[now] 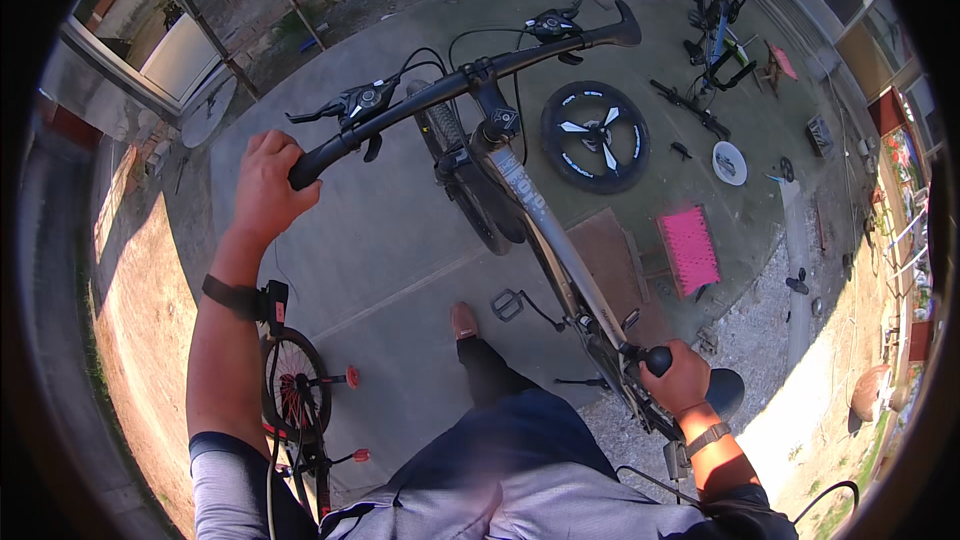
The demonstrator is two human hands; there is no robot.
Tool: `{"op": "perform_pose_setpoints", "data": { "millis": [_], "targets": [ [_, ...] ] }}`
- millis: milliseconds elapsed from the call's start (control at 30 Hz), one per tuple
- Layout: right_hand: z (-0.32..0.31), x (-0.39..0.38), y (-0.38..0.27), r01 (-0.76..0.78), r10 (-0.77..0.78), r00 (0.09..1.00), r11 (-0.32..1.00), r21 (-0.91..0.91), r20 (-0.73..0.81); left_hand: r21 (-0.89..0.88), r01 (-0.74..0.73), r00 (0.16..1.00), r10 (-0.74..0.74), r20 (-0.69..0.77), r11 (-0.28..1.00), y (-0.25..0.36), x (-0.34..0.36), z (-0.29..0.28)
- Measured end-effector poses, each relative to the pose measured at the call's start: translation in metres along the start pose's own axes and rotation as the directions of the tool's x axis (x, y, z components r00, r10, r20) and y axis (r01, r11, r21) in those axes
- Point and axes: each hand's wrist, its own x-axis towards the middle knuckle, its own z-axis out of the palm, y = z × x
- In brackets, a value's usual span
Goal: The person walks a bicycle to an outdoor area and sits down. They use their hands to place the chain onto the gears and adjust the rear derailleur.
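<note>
A grey bicycle frame stands slantwise before me, its black handlebar stretching across the upper middle. My left hand is closed around the left handlebar grip. My right hand grips the black saddle, whose nose pokes out past the fingers. Brake levers and shifters sit on the bar. Under it, the front wheel rests on the concrete. A pedal sticks out beside the frame, near my shoe.
A black wheel with white-marked spokes lies beyond the frame. A pink woven stool stands right, by a brown board. Farther off are a blue bicycle and white bowl. A small bicycle with red pedals stands left.
</note>
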Motion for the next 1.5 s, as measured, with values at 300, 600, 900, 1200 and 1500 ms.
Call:
{"op": "perform_pose_setpoints", "data": {
  "millis": [300, 600, 900, 1200, 1500],
  "targets": [
    [0.033, 0.084, -0.118, -0.087, 0.087, 0.992, 0.996, 0.0, 0.095, 0.157, 0.024, 0.999, -0.031, 0.042, 0.987, -0.134, 0.116, 0.044],
    [0.058, 0.21, -0.239, -0.203, 0.204, 0.978, 0.979, -0.015, 0.054, 0.203, -0.074, 0.997, 0.076, -0.004, 0.976, -0.269, 0.301, 0.113],
    [0.074, 0.36, -0.334, -0.296, 0.296, 0.955, 0.955, -0.017, 0.025, 0.138, -0.174, 0.985, 0.175, 0.01, 0.975, -0.356, 0.512, 0.191],
    [0.071, 0.523, -0.39, -0.401, 0.401, 0.916, 0.916, -0.003, -0.024, 0.142, -0.424, 0.897, 0.437, -0.07, 0.894, -0.387, 0.764, 0.269],
    [0.089, 0.674, -0.436, -0.492, 0.494, 0.862, 0.869, 0.045, -0.111, 0.013, -0.572, 0.813, 0.568, -0.13, 0.82, -0.366, 0.988, 0.385]
  ]
}}
